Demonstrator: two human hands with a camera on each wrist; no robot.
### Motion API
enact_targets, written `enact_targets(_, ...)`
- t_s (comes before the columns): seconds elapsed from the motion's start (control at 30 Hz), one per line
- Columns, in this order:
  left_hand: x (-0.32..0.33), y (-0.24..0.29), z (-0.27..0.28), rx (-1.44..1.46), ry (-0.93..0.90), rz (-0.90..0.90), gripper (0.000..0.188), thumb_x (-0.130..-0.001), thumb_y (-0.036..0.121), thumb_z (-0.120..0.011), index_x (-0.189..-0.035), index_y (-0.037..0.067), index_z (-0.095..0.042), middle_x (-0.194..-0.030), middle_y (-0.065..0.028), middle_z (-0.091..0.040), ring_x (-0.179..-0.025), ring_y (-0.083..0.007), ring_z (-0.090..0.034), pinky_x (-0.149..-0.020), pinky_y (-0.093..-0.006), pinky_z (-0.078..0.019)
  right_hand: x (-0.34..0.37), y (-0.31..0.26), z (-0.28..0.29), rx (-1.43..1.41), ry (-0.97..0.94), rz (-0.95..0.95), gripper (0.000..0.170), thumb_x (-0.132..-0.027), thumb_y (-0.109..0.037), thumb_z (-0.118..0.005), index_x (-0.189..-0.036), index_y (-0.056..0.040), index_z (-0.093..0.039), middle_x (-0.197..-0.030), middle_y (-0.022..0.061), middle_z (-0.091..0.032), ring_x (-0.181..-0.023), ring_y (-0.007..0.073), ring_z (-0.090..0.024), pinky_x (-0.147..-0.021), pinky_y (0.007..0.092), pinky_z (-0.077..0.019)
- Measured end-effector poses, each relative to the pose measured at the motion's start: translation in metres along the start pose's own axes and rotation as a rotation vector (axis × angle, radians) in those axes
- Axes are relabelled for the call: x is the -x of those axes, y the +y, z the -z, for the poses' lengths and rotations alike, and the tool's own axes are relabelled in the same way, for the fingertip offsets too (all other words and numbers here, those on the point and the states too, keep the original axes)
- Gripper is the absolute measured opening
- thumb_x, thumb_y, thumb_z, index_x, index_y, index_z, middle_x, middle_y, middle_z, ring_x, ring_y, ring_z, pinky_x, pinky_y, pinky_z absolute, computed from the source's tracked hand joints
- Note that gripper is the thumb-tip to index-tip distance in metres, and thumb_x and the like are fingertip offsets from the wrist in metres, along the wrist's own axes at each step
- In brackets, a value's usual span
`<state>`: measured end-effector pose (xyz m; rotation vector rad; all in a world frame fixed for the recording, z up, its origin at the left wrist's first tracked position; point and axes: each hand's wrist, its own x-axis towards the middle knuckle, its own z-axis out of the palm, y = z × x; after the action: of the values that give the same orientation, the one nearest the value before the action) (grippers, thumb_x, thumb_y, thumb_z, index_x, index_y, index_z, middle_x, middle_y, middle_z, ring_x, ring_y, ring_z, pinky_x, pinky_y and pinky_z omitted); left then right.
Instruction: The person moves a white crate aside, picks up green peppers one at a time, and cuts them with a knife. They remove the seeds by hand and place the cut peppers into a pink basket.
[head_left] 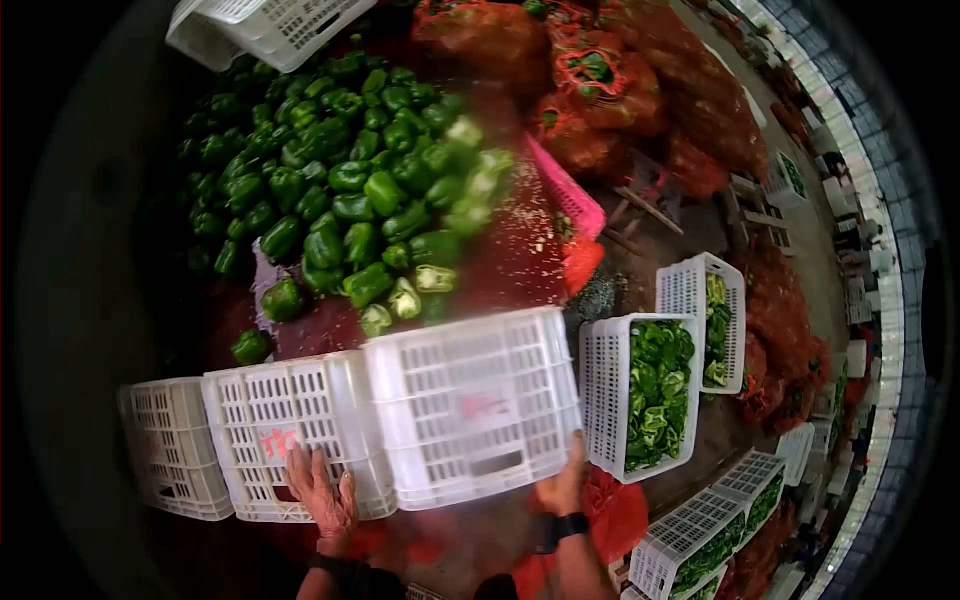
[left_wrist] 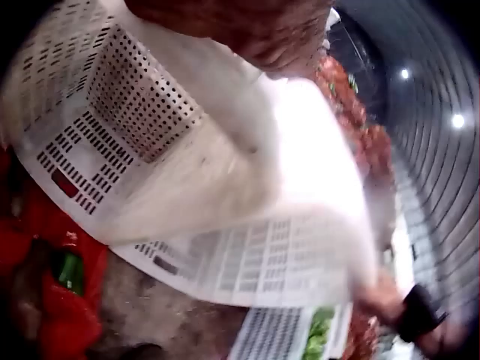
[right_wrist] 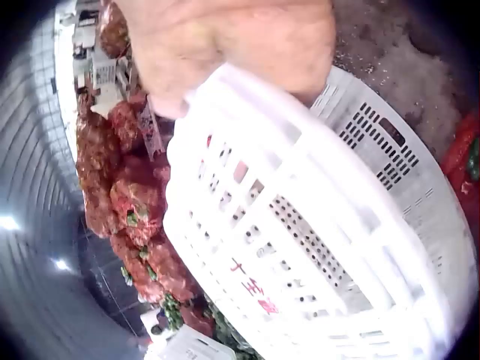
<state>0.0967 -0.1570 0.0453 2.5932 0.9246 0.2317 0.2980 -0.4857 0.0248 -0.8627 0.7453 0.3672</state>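
A white plastic crate (head_left: 470,410) with slotted walls and red marks stands tilted on its side, blurred by motion. My right hand (head_left: 565,487) grips it at its near right corner; in the right wrist view the hand (right_wrist: 240,49) covers the crate's edge. Left of it is a second white crate (head_left: 285,405) with red writing. Spread over that crate's near side, my left hand (head_left: 325,500) lies with its fingers straight. The left wrist view shows the hand (left_wrist: 255,26) over the crate walls, fingertips hidden.
Green bell peppers (head_left: 350,180) are heaped on a dark red surface beyond the crates. A third white crate (head_left: 180,450) stands at left. To the right, a crate (head_left: 605,400) holds peppers. Red mesh sacks (head_left: 600,90) are piled behind, near a pink basket (head_left: 565,190).
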Motion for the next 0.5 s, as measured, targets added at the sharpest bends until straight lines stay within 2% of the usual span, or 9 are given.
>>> enact_targets(0.07,0.006,0.009,-0.012,-0.052,0.032,0.005,0.062,-0.086,0.021,-0.070,-0.142,0.001,-0.051,-0.158,-0.0279,-0.034,-0.146,-0.0448,-0.031,-0.120,-0.0587,-0.0198,0.007,0.004,-0.007,-0.014,0.042,0.025,0.054,-0.099,-0.048,-0.062,-0.137,-0.0103,-0.058,-0.128,0.0034,-0.066,-0.112,0.0223,-0.064,-0.101,0.0401,-0.0514)
enact_targets(0.1,0.010,-0.002,-0.015,-0.045,0.037,-0.003,0.062,-0.086,0.021,-0.071,-0.142,0.002,-0.052,-0.157,-0.0280,-0.034,-0.145,-0.0446,-0.032,-0.120,-0.0579,-0.0204,0.018,-0.003,-0.019,0.024,0.063,0.015,0.061,-0.100,-0.049,-0.061,-0.144,-0.0087,-0.052,-0.138,0.0045,-0.060,-0.121,0.0210,-0.059,-0.107,0.0404,-0.0464)
enact_targets(0.17,0.008,-0.016,-0.017,-0.015,0.059,0.007,0.063,-0.085,0.020,-0.072,-0.142,0.002,-0.052,-0.156,-0.0280,-0.036,-0.144,-0.0444,-0.034,-0.120,-0.0566,-0.0218,-0.014,0.027,0.060,0.597,-0.114,0.234,0.077,-0.097,-0.042,-0.067,-0.156,-0.0081,-0.031,-0.149,0.0065,-0.051,-0.133,0.0256,-0.050,-0.114,0.0396,-0.0394)
enact_targets(0.2,0.009,-0.019,-0.018,0.013,0.059,0.025,0.063,-0.085,0.020,-0.073,-0.142,0.002,-0.052,-0.155,-0.0279,-0.037,-0.143,-0.0444,-0.035,-0.119,-0.0560,-0.0226,-0.026,0.037,0.089,0.802,-0.205,0.322,0.088,-0.095,-0.039,-0.070,-0.161,-0.0078,-0.020,-0.155,0.0080,-0.046,-0.139,0.0280,-0.045,-0.117,0.0388,-0.0360)
enact_targets(0.23,0.010,-0.020,-0.017,0.045,0.051,0.039,0.063,-0.085,0.019,-0.073,-0.142,0.002,-0.052,-0.155,-0.0279,-0.038,-0.143,-0.0444,-0.036,-0.119,-0.0554,-0.0233,-0.022,0.038,0.087,0.869,-0.313,0.316,0.100,-0.092,-0.035,-0.073,-0.164,-0.0074,-0.009,-0.158,0.0103,-0.041,-0.144,0.0306,-0.039,-0.119,0.0375,-0.0330)
enact_targets(0.33,0.005,-0.015,0.004,-0.035,-0.056,0.027,0.061,-0.088,0.016,-0.073,-0.143,0.002,-0.050,-0.153,-0.0284,-0.039,-0.139,-0.0450,-0.039,-0.116,-0.0540,-0.0283,0.038,-0.032,0.007,0.457,-0.047,-0.221,0.082,-0.092,-0.052,-0.069,-0.147,-0.0029,-0.035,-0.131,0.0192,-0.060,-0.117,0.0307,-0.061,-0.096,0.0435,-0.0516)
enact_targets(0.37,0.008,-0.009,0.008,-0.034,-0.053,-0.025,0.061,-0.089,0.016,-0.073,-0.144,0.001,-0.049,-0.152,-0.0289,-0.040,-0.139,-0.0457,-0.040,-0.115,-0.0545,-0.0293,0.018,-0.014,0.050,0.325,-0.042,-0.374,0.073,-0.092,-0.063,-0.064,-0.134,-0.0037,-0.055,-0.115,0.0152,-0.069,-0.097,0.0237,-0.072,-0.080,0.0387,-0.0608)
enact_targets(0.43,0.008,0.044,0.026,-0.027,-0.085,-0.080,0.063,-0.089,0.016,-0.073,-0.145,0.002,-0.047,-0.151,-0.0291,-0.041,-0.137,-0.0461,-0.041,-0.115,-0.0546,-0.0301,0.056,-0.036,0.060,0.492,0.003,-0.320,0.070,-0.093,-0.060,-0.066,-0.126,0.0005,-0.056,-0.107,0.0161,-0.068,-0.089,0.0265,-0.073,-0.074,0.0368,-0.0618)
enact_targets(0.5,0.013,0.087,0.019,0.048,-0.087,-0.192,0.072,-0.082,0.019,-0.080,-0.145,0.003,-0.048,-0.149,-0.0289,-0.043,-0.136,-0.0458,-0.042,-0.115,-0.0525,-0.0328,0.068,-0.035,0.107,0.436,-0.046,-0.362,0.062,-0.096,-0.053,-0.065,-0.125,0.0015,-0.055,-0.106,0.0157,-0.067,-0.089,0.0254,-0.072,-0.075,0.0348,-0.0613)
